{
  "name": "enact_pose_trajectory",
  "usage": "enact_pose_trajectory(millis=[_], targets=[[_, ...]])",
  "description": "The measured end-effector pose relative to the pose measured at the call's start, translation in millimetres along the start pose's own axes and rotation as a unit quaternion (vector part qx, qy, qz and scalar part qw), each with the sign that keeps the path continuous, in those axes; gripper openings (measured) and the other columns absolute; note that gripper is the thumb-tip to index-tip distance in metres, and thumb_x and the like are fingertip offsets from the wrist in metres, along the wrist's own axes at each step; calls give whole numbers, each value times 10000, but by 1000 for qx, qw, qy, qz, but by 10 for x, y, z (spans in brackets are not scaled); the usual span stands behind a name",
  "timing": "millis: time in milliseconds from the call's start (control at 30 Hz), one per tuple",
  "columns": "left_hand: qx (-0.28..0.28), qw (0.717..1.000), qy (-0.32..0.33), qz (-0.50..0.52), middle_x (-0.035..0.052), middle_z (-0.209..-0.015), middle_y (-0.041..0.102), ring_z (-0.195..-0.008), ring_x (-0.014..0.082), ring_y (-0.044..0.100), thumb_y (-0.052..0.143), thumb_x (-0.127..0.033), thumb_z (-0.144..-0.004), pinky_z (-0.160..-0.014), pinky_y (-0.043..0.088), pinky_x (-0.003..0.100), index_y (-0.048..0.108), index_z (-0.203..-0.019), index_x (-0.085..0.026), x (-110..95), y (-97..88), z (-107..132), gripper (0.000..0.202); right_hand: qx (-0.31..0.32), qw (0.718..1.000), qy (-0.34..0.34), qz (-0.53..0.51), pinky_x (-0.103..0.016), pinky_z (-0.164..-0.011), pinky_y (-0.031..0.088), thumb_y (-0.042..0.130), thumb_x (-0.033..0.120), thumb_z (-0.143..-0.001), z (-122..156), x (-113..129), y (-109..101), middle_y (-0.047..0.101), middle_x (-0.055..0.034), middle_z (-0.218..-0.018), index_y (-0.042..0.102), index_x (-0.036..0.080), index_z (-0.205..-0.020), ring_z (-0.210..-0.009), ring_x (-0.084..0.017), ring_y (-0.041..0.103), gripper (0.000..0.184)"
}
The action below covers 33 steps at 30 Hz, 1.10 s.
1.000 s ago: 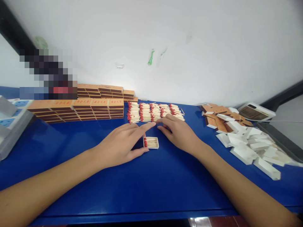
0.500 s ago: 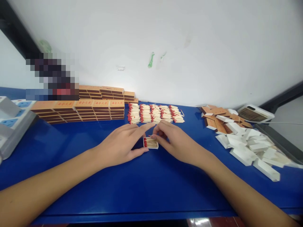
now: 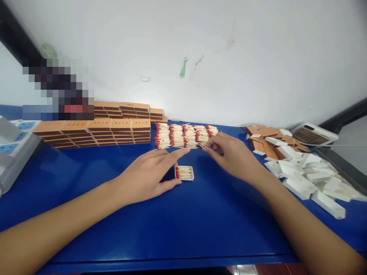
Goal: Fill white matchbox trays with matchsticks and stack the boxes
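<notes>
A small white matchbox tray lies on the blue table, filled with red-headed matches. My left hand steadies it, with the thumb at its near left corner and a finger behind it. The index finger of that hand stretches out above the tray. Farther back are several bundles of loose red-headed matches in a row. At the right-hand bundles, my right hand pinches thumb and fingers together on a match at their near edge. Its fingers partly cover the rightmost bundle.
Stacked orange matchboxes line the back left. To the right lie a heap of orange matchbox sleeves and a pile of white trays. A white phone-like object leans behind them. A power strip sits at far left.
My right hand has moved from the tray back and right to the loose matches. My left hand has stayed at the tray. The view has shifted slightly.
</notes>
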State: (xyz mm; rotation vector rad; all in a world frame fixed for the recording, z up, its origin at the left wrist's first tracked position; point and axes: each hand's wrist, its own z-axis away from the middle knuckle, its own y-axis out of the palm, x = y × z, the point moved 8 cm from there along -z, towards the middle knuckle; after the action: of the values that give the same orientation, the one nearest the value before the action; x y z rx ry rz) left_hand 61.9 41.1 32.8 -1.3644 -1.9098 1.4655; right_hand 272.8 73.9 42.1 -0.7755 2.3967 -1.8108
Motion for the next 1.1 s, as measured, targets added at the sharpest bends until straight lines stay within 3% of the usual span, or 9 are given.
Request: enact_pose_trajectory(millis=[100,300,500,667,833,933,1100], targets=[[5,1000,0,0,43,-1127,734,-1097,249,702,683,-378,-1016,-1020,564,430,288,-1625,-248,-14,5,-2,737,33,999,32,13,-329,-689,421,667,300,-983,-21,-191,91,653,-55,-884,646,202,-897,-758,-205,605,132],[9,1000,-11,-6,39,-1146,734,-1108,255,701,711,-375,-998,-988,560,408,302,-1614,-260,-7,2,-10,749,47,997,62,8,-328,-667,406,596,295,-1009,-58,-237,239,657,-58,-877,624,203,-900,-739,-202,584,145],[16,1000,-16,-8,38,-1124,736,-1098,258,702,723,-370,-989,-985,558,412,304,-1618,-252,-2,13,-12,765,44,996,58,46,-330,-666,396,585,253,-1004,-5,-216,80,665,-62,-875,590,212,-870,-730,-205,580,141],[14,1000,-17,-2,27,-1118,736,-1086,250,703,732,-354,-981,-975,562,409,301,-1620,-256,13,20,-12,778,38,999,9,-22,-311,-649,399,596,273,-1027,45,104,-69,638,-36,-839,615,214,-898,-712,-183,557,143],[10,1000,-19,2,36,-1135,735,-1084,257,699,731,-394,-981,-970,562,412,299,-1623,-264,20,14,-23,785,103,985,-63,-124,-288,-661,420,599,280,-1056,114,535,133,615,-19,-873,631,211,-951,-741,-157,558,129],[4,1000,-11,7,31,-1136,734,-1075,251,697,727,-376,-984,-978,558,410,304,-1616,-273,1,-1,-24,767,124,981,-80,-129,-286,-657,413,604,255,-1056,150,612,233,606,-15,-906,632,208,-988,-741,-148,553,87],[0,1000,-5,8,34,-1140,733,-1064,249,699,732,-363,-982,-976,554,409,329,-1597,-264,-13,-12,-20,741,117,982,-71,-131,-286,-667,424,610,253,-1053,148,570,217,603,-10,-896,657,213,-1011,-745,-148,557,75]])
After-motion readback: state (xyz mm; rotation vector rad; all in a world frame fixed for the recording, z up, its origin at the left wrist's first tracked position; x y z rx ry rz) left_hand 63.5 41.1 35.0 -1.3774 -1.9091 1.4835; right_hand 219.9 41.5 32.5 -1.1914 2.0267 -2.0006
